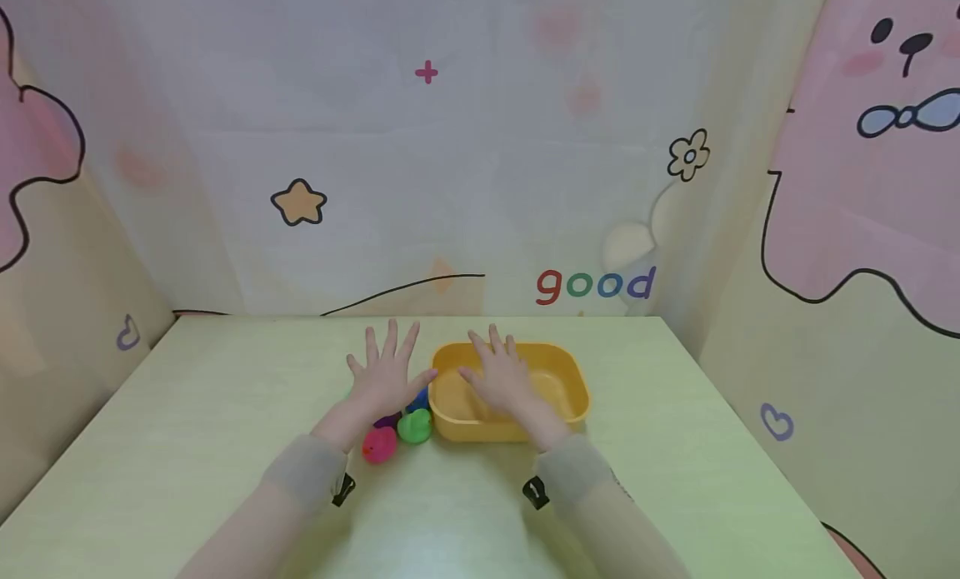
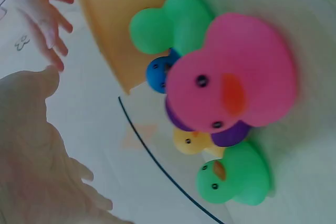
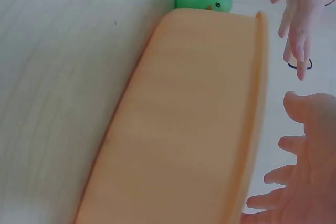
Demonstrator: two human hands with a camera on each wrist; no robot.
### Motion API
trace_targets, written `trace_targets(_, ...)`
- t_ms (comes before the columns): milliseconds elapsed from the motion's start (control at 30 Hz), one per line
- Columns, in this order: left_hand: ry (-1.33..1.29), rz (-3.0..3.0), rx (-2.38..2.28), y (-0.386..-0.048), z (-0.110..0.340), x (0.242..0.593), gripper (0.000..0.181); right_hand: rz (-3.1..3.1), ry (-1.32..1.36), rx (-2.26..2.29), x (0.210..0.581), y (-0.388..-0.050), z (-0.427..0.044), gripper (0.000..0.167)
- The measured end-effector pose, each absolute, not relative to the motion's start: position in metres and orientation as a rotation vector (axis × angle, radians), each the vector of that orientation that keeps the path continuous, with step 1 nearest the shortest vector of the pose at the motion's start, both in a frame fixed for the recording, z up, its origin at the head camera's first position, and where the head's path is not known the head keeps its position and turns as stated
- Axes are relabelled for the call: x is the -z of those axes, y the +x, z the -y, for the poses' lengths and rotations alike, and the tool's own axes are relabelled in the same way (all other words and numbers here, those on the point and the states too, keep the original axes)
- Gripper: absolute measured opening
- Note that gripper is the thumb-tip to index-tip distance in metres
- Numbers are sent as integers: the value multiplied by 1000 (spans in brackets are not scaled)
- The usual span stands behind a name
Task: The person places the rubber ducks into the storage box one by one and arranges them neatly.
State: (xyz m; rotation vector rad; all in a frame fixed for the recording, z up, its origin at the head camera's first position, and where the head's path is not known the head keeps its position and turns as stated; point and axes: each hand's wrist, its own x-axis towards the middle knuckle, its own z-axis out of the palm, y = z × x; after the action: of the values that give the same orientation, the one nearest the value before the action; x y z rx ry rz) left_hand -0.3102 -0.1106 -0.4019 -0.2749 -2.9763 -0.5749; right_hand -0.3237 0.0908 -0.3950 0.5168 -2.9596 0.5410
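Note:
My left hand (image 1: 381, 385), fingers spread and straight, hovers over a cluster of rubber ducks and holds nothing. The right hand (image 1: 506, 383) is spread the same way above the yellow plastic basin (image 1: 555, 433), also holding nothing. Left of the basin sit a pink duck (image 1: 379, 445) and a green duck (image 1: 415, 426), with a blue duck (image 1: 418, 401) and a purple one (image 1: 387, 420) behind them. The left wrist view also shows a yellow duck (image 2: 190, 141) and a second green duck (image 2: 242, 177), which the left hand mostly hides in the head view.
A pale wooden-looking table (image 1: 675, 496) carries everything. Behind it hangs a printed cloth backdrop (image 1: 480, 162) with a star, a flower and the word "good". Similar printed cloth walls (image 1: 810, 371) stand at the left and right.

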Motion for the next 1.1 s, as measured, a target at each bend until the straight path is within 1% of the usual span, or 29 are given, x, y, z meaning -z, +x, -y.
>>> trace_targets(167, -341, 2920, 644, -313, 117, 385, 85, 2855, 505, -642, 379, -326, -104, 62)
trace_targets(233, -358, 2891, 701, -313, 121, 379, 81, 2828, 475, -707, 372, -327, -110, 61)
trace_targets(300, -369, 2863, 764, -313, 126, 373, 71, 2795, 437, -758, 367, -328, -117, 58)
trace_targets(467, -369, 2780, 962, -311, 139, 366, 34, 2658, 357, -854, 359, -329, -137, 41)
trace_targets(533, -376, 2725, 1034, -310, 145, 367, 24, 2594, 327, -904, 357, -330, -147, 34)
trace_targets(600, -374, 2653, 1097, -309, 151, 369, 19, 2552, 284, -954, 357, -331, -158, 28)
trace_targets(700, -332, 2548, 1198, -307, 158, 376, 17, 2524, 206, -1012, 360, -334, -175, 23)
trace_targets(800, -259, 2485, 1311, -306, 165, 384, 19, 2519, 111, -1069, 366, -336, -193, 22)
trace_targets(967, -167, 2454, 1453, -306, 178, 398, 28, 2517, -51, -1182, 379, -339, -218, 25)
trace_targets(1100, -113, 2429, 1547, -305, 187, 404, 34, 2526, -168, -1398, 390, -341, -233, 31)
